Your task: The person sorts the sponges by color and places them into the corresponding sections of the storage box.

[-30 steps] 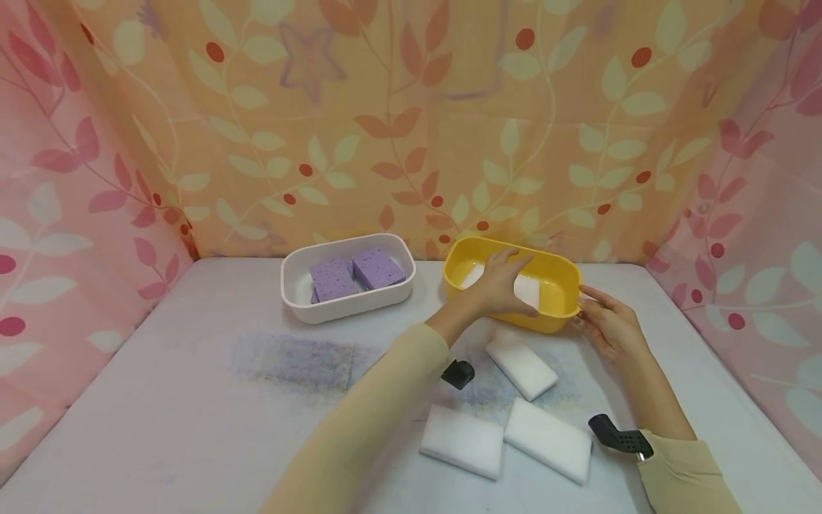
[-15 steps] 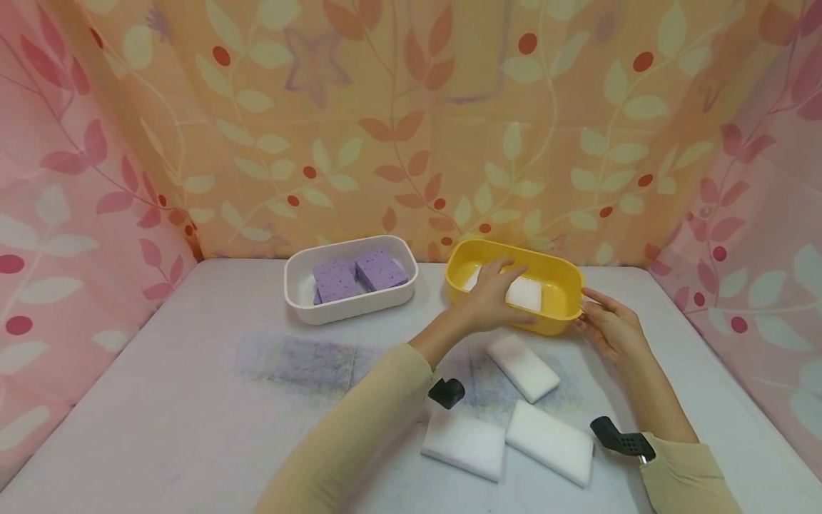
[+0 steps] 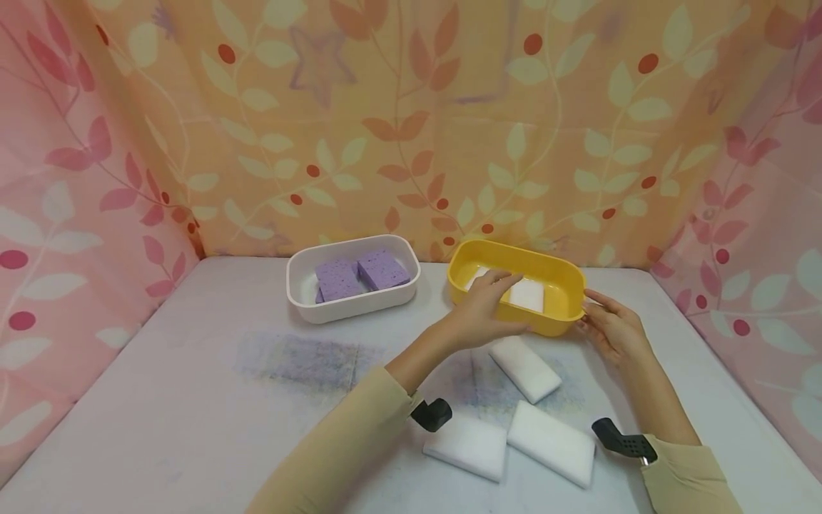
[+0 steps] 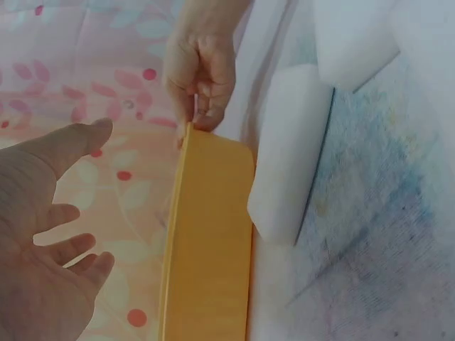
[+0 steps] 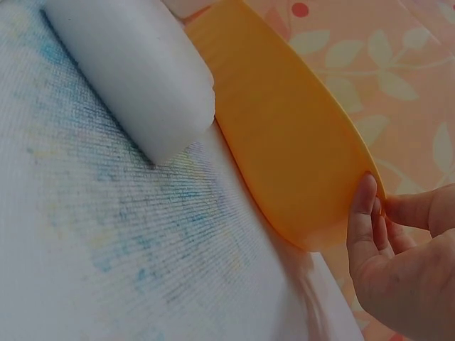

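My left hand [image 3: 478, 314] hovers at the front of a yellow tub [image 3: 552, 325], fingers spread and holding nothing; the left wrist view shows the same bare palm and fingers [image 4: 50, 234]. At the tub's right end, my right hand [image 3: 619, 332] pinches the rim between thumb and fingers, seen closer in the right wrist view, where the hand [image 5: 405, 263] grips the edge. Inside the tub lie white sponges [image 3: 528, 294], partly hidden by my left hand. One white sponge [image 3: 525, 369] rests on the table just in front of the tub.
Two more white sponges, a left one [image 3: 472, 446] and a right one [image 3: 552, 442], lie nearer the front. A white tub [image 3: 353, 308] with purple sponges [image 3: 338, 278] stands back left. Coloured smudges [image 3: 302, 363] mark the table. Patterned curtains [image 3: 398, 121] close the back and sides.
My left hand has drawn back from over the yellow tub, toward the front and left, with nothing in it. The right hand has kept its grip on the rim.
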Tool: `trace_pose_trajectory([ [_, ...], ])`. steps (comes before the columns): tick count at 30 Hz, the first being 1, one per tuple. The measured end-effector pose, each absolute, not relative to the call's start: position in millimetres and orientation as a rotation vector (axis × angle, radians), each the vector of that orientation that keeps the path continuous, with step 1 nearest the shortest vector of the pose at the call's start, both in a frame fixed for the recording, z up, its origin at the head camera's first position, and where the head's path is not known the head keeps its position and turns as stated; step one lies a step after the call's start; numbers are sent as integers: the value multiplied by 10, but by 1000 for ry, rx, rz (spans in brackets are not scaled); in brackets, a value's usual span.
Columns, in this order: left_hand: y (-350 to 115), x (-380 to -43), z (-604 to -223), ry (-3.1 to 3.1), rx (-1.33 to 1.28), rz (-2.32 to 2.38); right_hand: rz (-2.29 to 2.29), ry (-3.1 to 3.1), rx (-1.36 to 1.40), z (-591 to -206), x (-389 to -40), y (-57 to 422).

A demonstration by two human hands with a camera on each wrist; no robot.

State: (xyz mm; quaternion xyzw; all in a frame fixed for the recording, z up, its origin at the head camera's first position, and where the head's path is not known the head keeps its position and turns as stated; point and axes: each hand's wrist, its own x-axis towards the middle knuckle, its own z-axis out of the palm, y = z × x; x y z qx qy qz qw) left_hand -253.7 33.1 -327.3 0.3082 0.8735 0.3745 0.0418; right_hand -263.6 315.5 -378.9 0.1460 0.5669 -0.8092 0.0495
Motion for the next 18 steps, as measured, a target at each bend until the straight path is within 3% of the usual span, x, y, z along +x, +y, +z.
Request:
trace_pose_trajectory([
  [18,15,-2082,-3352,2568,975,1171,-2480,1715,421,-3794,-2637,3217],
])
